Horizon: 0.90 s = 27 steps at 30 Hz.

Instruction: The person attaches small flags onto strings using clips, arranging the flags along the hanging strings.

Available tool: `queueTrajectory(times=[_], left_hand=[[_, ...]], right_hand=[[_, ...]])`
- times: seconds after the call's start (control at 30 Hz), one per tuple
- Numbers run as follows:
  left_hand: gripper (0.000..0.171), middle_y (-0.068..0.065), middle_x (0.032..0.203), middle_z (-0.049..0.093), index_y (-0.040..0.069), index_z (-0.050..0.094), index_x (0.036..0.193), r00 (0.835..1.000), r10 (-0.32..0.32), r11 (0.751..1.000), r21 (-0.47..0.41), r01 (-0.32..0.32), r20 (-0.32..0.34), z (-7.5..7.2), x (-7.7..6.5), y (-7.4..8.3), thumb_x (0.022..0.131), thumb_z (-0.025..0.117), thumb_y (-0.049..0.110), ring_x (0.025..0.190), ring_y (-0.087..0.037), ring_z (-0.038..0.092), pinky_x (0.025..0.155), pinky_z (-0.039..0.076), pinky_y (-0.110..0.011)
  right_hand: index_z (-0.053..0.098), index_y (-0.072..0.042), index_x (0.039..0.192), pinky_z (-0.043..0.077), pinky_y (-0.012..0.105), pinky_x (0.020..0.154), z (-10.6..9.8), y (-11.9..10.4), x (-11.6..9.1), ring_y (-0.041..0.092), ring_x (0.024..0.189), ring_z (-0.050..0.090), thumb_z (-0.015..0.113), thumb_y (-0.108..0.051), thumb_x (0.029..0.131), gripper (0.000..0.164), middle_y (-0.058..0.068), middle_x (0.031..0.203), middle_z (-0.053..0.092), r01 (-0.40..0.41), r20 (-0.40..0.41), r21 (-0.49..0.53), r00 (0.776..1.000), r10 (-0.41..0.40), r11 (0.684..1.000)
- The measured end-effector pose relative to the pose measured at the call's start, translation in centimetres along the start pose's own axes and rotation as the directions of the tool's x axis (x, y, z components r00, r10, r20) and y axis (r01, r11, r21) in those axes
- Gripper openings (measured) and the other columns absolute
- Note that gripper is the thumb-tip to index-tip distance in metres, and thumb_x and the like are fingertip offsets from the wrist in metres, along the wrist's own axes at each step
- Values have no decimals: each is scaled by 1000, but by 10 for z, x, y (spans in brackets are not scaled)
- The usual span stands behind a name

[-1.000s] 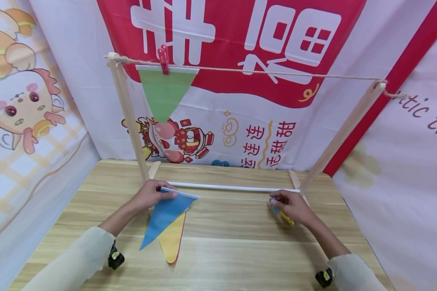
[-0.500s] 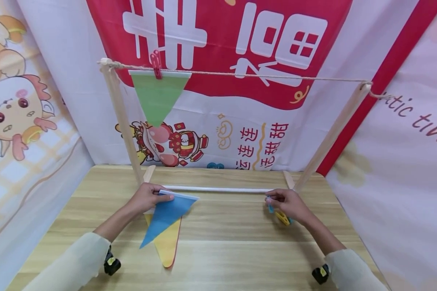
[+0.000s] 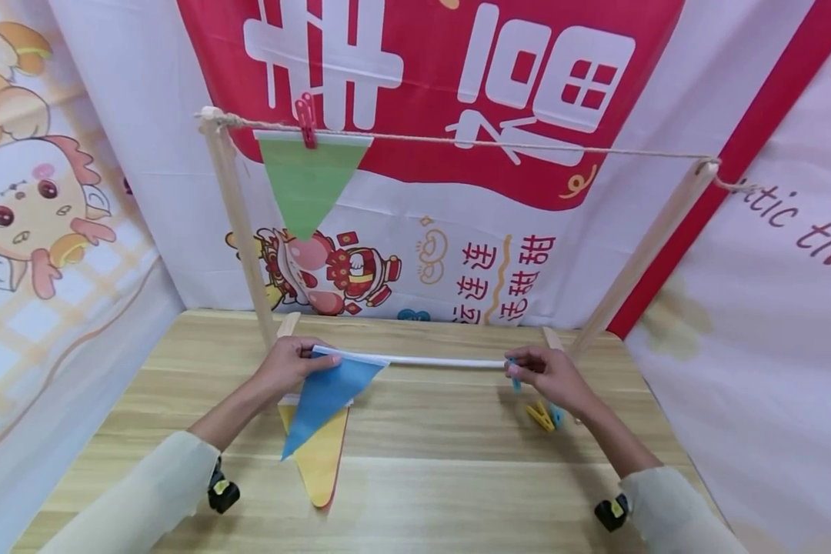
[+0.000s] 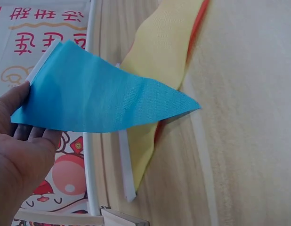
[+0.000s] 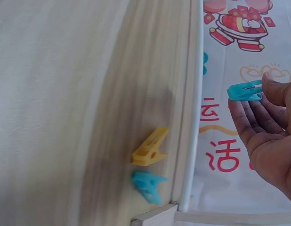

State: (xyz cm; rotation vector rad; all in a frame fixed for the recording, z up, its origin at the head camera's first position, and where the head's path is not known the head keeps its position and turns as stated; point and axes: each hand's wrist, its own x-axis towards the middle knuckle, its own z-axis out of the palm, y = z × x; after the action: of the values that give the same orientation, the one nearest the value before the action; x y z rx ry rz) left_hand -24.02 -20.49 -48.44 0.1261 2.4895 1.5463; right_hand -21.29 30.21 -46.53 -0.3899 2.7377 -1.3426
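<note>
My left hand (image 3: 294, 373) pinches a blue triangular pennant (image 3: 332, 392) by its white top edge. In the left wrist view the blue pennant (image 4: 98, 96) hangs out from the fingers, its tip over a yellow pennant (image 4: 159, 47). That yellow pennant (image 3: 321, 462) lies on the table with a red one showing along its edge. In my right hand (image 3: 550, 377) is a teal clothespin (image 5: 246, 91), held between thumb and fingers. Below this hand a yellow clothespin (image 3: 540, 416) and another teal clothespin (image 5: 148, 186) lie on the table.
A rope (image 3: 498, 143) runs between two wooden posts (image 3: 235, 223) above the table (image 3: 457, 485). Near its left end, a red clothespin (image 3: 306, 121) holds a green pennant (image 3: 312, 181). A white rod (image 3: 443, 361) spans the posts low down. Printed cloth hangs behind and at both sides.
My right hand has lifted with the teal clothespin, away from the clothespins on the table. My left hand has raised the blue pennant slightly, its top edge now overlapping the white rod.
</note>
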Motion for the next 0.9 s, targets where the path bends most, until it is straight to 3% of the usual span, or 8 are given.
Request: queueTrajectory(times=[0.17, 0.3, 0.4, 0.53, 0.73, 0.8, 0.9], left_hand=[[34, -10, 120, 82, 9, 82, 127, 999, 50, 999, -8, -50, -14, 0, 4, 10, 108, 79, 37, 109, -26, 68, 101, 56, -35], [35, -13, 122, 79, 7, 80, 130, 996, 84, 996, -16, -84, -26, 0, 5, 22, 109, 78, 36, 110, -26, 67, 102, 56, -36], [36, -15, 126, 78, 6, 79, 131, 995, 93, 995, -32, -94, -36, 0, 6, 30, 110, 78, 35, 113, -28, 68, 110, 59, -44], [35, -18, 135, 76, 6, 78, 134, 996, 79, 994, -67, -81, -40, 1, 7, 38, 111, 77, 32, 122, -33, 69, 120, 57, -57], [30, -9, 114, 81, 2, 80, 120, 994, 96, 982, -159, -104, -59, 4, 13, 51, 109, 79, 30, 110, -27, 68, 107, 56, -41], [30, -7, 108, 81, 2, 79, 114, 993, 101, 977, -182, -112, -66, 4, 14, 55, 109, 79, 31, 108, -27, 68, 108, 56, -42], [33, -7, 113, 81, 3, 79, 112, 993, 102, 974, -198, -114, -66, 5, 15, 58, 109, 79, 36, 114, -29, 69, 116, 57, -53]], right_hand=[[76, -1, 138, 64, 24, 83, -6, -11, 7, 18, 100, 79, 75, -22, 111, 34, 15, 117, 85, 21, 1, 1, 1000, -21, 1000], [76, -2, 138, 67, 30, 85, -10, -19, 10, 19, 101, 78, 75, -21, 111, 33, 18, 120, 84, 17, -14, 29, 1000, -17, 999], [76, -1, 139, 69, 36, 87, -13, -24, 13, 18, 102, 78, 75, -20, 111, 34, 19, 121, 84, 24, -21, 38, 1000, -23, 999], [75, -1, 139, 68, 35, 89, -16, -28, 16, 19, 103, 78, 74, -20, 112, 34, 19, 121, 83, 40, -10, 41, 999, -40, 998], [76, -3, 140, 66, 30, 88, -19, -35, 23, 17, 102, 79, 73, -18, 112, 32, 21, 120, 83, 78, -23, 43, 997, -77, 996], [76, -3, 140, 66, 29, 88, -20, -39, 24, 17, 102, 80, 73, -19, 112, 33, 20, 120, 84, 81, -22, 37, 997, -80, 996], [76, -3, 139, 64, 23, 86, -21, -44, 25, 18, 103, 80, 73, -20, 113, 32, 18, 119, 85, 75, -23, 32, 997, -75, 997]])
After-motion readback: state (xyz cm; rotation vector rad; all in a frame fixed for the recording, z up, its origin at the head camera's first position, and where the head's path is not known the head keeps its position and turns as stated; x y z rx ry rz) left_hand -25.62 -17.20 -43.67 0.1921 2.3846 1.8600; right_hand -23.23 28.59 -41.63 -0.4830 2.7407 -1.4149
